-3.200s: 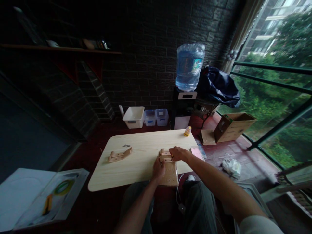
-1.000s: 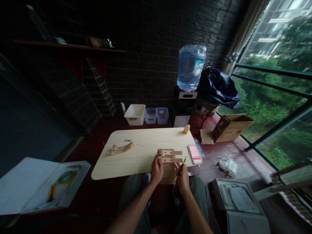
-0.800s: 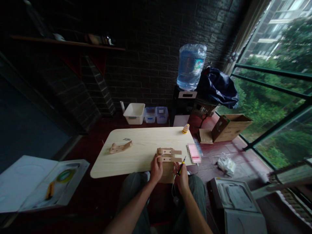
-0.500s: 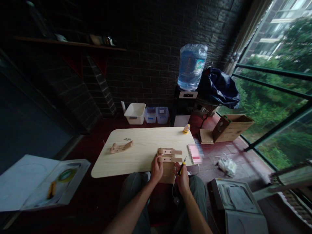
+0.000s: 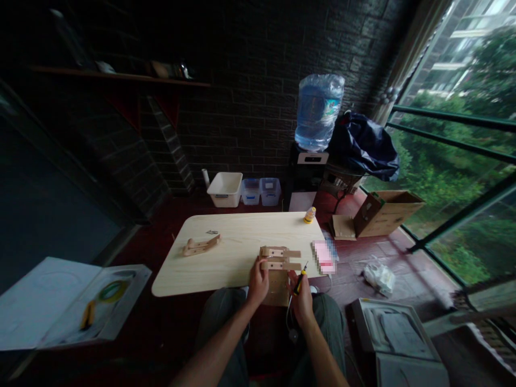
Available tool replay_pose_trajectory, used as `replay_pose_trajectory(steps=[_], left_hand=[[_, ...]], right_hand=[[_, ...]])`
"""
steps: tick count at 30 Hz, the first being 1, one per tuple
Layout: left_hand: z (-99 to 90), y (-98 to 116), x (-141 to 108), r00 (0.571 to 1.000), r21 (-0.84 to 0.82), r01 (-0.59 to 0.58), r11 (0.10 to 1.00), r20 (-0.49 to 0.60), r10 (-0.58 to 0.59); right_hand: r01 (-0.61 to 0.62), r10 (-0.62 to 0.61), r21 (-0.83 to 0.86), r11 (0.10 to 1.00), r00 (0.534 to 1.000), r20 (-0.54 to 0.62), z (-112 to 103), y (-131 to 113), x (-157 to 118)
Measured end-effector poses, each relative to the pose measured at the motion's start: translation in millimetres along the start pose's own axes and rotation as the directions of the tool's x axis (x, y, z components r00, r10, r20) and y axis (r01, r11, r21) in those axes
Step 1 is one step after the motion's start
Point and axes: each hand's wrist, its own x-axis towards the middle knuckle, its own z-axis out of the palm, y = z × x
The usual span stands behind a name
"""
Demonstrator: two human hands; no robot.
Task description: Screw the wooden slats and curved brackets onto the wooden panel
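Near the front edge of the light wooden table [image 5: 242, 231], my left hand [image 5: 258, 280] is closed on the left end of a wooden assembly [image 5: 278, 266]. Two parallel wooden strips with dark holes run across its top, and a flat board hangs below the table edge. My right hand [image 5: 301, 298] grips a yellow-and-black screwdriver [image 5: 300, 282], its tip pointing up and away, apart from the wood. The right fingertips are close to the board's right side. Farther left on the table lies another wooden piece [image 5: 201, 245], with small dark parts [image 5: 212, 232] behind it.
A yellow-capped bottle [image 5: 310, 215] stands at the table's back right corner, and a pink item [image 5: 323, 255] lies at the right edge. Beyond are plastic bins [image 5: 226, 196] and a water dispenser [image 5: 308, 177]. Open cases [image 5: 121, 301] and a cardboard box [image 5: 381, 215] flank the table.
The view has shifted slightly. Both hands keep their hold, and the screwdriver tilts a little more upright; little else differs.
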Motion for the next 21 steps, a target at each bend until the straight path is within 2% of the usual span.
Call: replay_pose_trajectory(steps=[11, 17, 21], left_hand=[[-30.1, 28, 16, 1.0, -0.02, -0.002, 1.0, -0.01, 0.001], [-46.2, 37, 19, 1.0, -0.04, -0.011, 0.999, 0.015, 0.012], [-53.0, 36, 17, 1.0, -0.045, -0.01, 0.999, 0.007, 0.01]], right_hand=[[-0.059, 0.057, 0.258, 0.964, 0.998, 0.013, 13, -15, -3], [-0.052, 0.041, 0.233, 0.971, 0.998, 0.052, 17, -27, -13], [-0.041, 0.029, 0.198, 0.979, 0.997, 0.065, 21, -36, -23]])
